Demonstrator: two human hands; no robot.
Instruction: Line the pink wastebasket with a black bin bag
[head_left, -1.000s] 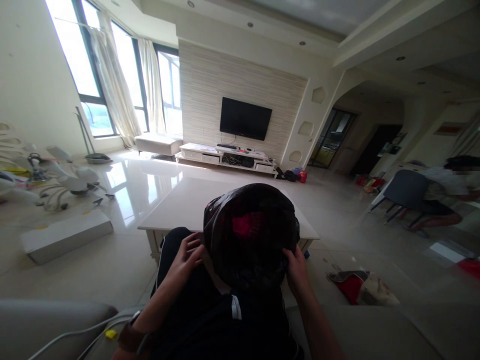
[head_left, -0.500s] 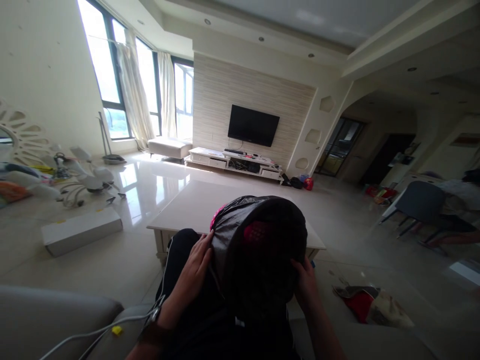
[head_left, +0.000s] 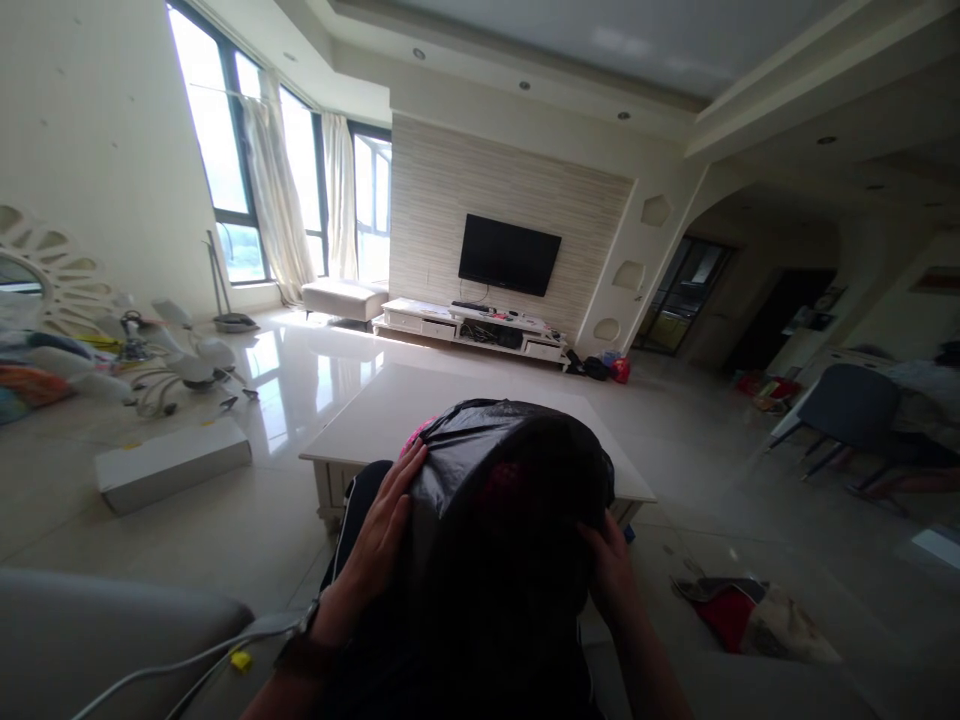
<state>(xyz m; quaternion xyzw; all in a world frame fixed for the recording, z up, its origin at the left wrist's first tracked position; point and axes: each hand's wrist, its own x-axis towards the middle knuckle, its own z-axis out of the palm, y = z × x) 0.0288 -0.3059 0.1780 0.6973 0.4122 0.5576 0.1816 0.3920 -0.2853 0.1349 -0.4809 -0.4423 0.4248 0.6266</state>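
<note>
A black plastic bag is stretched over a pink bin, whose holed side shows as a small patch at the far left. The bag's dark mouth faces me above my lap. My left hand lies along the left side of the bag, fingers stretched out and pressed flat on the plastic. On the right, my right hand grips the bag at the rim, thumb at the inner side. The bin's lower part and the right fingertips are lost in shadow.
A white coffee table stands just ahead. A long white box lies on the floor to the left. A red and beige cloth item is on the floor at right. Further right, a person sits by a grey chair.
The bag and bin have tilted and come slightly lower and left, with more of the bag's shiny top showing. My left hand has slid up and left along with it.
</note>
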